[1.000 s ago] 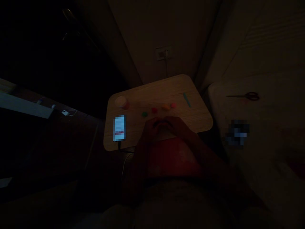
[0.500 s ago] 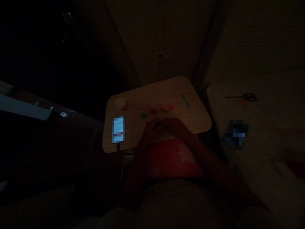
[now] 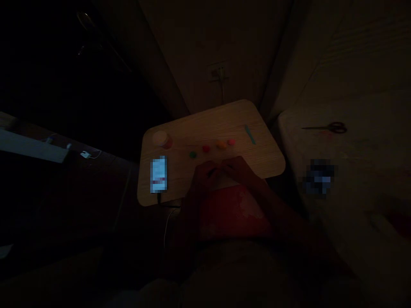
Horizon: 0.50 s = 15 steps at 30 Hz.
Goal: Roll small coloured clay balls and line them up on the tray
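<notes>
In the dim head view, my left hand (image 3: 206,173) and my right hand (image 3: 234,167) meet over the near edge of a small wooden table (image 3: 183,132). Both have curled fingers, with the fingertips close together; anything between them is too dark to make out. Just beyond them, a row of small soft-looking lumps lies on the tabletop: a green lump (image 3: 192,155), a red lump (image 3: 206,148), an orange lump (image 3: 221,144) and a pink lump (image 3: 231,142). Farther right lies a flat teal stick (image 3: 250,134).
A lidded tub (image 3: 161,139) stands at the table's back left, behind a lit, blurred phone (image 3: 158,174) with a cable. Scissors (image 3: 334,127) and a blurred dark object (image 3: 318,177) lie on a pale surface to the right. A wall socket (image 3: 218,72) holds a plug.
My hands have shifted slightly, and the fingers of my left hand appear more closed. The lumps, tub, phone and stick keep their places on the table; the view has tilted a little.
</notes>
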Each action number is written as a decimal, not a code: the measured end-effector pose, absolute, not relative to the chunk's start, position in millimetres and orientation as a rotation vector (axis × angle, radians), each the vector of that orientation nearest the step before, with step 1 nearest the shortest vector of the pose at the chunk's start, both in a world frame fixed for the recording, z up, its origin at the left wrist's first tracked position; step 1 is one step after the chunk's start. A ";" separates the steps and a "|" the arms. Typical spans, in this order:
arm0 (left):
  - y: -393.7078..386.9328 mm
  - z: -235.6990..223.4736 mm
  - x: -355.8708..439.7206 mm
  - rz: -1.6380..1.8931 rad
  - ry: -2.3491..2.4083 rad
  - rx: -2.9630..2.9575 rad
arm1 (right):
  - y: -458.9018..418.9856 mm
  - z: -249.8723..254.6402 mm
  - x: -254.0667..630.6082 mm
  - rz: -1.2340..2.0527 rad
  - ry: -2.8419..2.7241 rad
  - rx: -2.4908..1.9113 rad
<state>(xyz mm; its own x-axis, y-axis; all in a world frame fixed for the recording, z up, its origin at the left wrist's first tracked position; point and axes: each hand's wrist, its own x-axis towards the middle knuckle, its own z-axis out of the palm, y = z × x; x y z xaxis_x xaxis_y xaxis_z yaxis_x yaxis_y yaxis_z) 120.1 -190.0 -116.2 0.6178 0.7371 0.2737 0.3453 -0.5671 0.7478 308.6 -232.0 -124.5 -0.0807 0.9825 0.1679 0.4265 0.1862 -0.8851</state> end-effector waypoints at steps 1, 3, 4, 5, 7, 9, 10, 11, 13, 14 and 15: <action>-190.3 -116.2 120.3 0.775 0.841 2.171 | -232.7 -123.2 308.7 0.870 -1.630 -1.348; -189.5 -117.3 120.7 0.794 0.835 2.145 | -234.2 -121.0 309.0 0.901 -1.596 -1.318; -188.4 -118.3 121.1 0.808 0.833 2.131 | -234.7 -120.2 309.2 0.914 -1.573 -1.307; -187.0 -119.5 121.7 0.818 0.827 2.119 | -235.2 -119.6 309.4 0.926 -1.544 -1.302; -183.6 -122.1 123.4 0.817 0.823 2.096 | -235.8 -119.1 309.7 0.943 -1.477 -1.306; -180.2 -124.5 125.5 0.804 0.837 2.070 | -236.2 -119.6 309.8 0.947 -1.419 -1.313; -178.9 -125.5 126.5 0.797 0.847 2.054 | -236.3 -120.3 309.8 0.946 -1.390 -1.316; -177.9 -126.3 127.2 0.794 0.858 2.035 | -236.4 -121.2 309.8 0.943 -1.358 -1.322; -176.9 -127.5 127.3 0.777 0.868 1.996 | -236.1 -123.6 310.0 0.949 -1.286 -1.332; -176.9 -127.9 126.5 0.760 0.866 1.974 | -235.8 -125.0 310.3 0.958 -1.229 -1.332; -177.1 -128.3 125.3 0.738 0.861 1.952 | -235.2 -126.3 310.7 0.963 -1.150 -1.326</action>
<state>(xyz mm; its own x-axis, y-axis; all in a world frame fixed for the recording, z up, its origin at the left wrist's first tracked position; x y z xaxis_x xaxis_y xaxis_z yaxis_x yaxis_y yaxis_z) 125.3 -177.1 -128.3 0.5874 0.7919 0.1669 0.2863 -0.3963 0.8723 310.7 -235.2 -126.3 0.2039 0.9765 0.0701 0.1029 0.0498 -0.9934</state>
